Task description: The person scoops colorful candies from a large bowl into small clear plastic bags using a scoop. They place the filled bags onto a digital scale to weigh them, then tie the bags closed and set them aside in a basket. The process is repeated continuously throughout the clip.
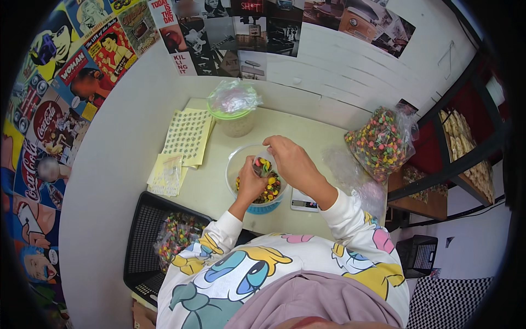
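Observation:
My left hand [251, 183] grips a small clear plastic bag [263, 165] partly filled with yellow, green and dark colourful pieces, probably sweets or snacks. My right hand [298, 164] is at the bag's mouth, its fingertips bent over the upper edge and partly hiding it. Both hands are above a round clear plastic tub [233, 162], which holds more loose colourful pieces [271, 193]. The tub has a blue base [261, 209]. Beside it, partly under my right wrist, lies a small digital scale [303, 202].
A green-lidded tub [236, 123] with plastic bags on top stands at the back. Yellow sticker sheets [187, 133] lie left. A large filled bag [380, 142] and empty plastic bags [349, 168] are right. A black basket [141, 230] with filled bags adjoins the table's left front.

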### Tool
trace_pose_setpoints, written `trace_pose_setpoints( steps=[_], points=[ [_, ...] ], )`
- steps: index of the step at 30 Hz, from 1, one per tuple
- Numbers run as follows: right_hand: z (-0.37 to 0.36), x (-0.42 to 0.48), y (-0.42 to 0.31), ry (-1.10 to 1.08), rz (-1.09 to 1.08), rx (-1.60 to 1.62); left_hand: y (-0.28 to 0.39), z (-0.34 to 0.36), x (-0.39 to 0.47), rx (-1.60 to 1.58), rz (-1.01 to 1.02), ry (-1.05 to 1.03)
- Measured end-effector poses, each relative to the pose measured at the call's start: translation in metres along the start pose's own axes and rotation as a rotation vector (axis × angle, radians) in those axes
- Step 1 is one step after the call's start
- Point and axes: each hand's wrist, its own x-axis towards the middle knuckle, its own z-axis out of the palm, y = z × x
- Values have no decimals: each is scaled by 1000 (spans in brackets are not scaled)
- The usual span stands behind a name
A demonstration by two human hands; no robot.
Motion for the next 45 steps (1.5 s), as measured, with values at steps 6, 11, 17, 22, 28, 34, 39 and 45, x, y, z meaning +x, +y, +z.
trace_pose_setpoints(
  steps=[6, 11, 17, 22, 28, 34, 39, 45],
  points=[
    [-2, 4, 3, 27, -6, 8, -12, -2, 7, -16, -1, 5],
    [-2, 4, 9, 117, 42, 41, -25, -11, 11, -48, 27, -27],
    [14, -1, 39, 89, 297, 81, -24, -28, 18, 296, 290, 20],
    [94, -23, 89, -227, 225, -48, -28, -37, 18, 295, 281, -39],
    [144, -33, 118, -453, 328, 15, -30, -43, 14, 572, 499, -140],
    [142, -24, 121, -574, 541, 175, -44, -43, 15, 233, 148, -4],
    [144, -26, 130, -584, 595, 209, -42, -40, 14, 190, 118, 42],
    [138, -22, 114, -600, 726, 390, -43, -39, 13, 192, 128, 86]
  ],
)
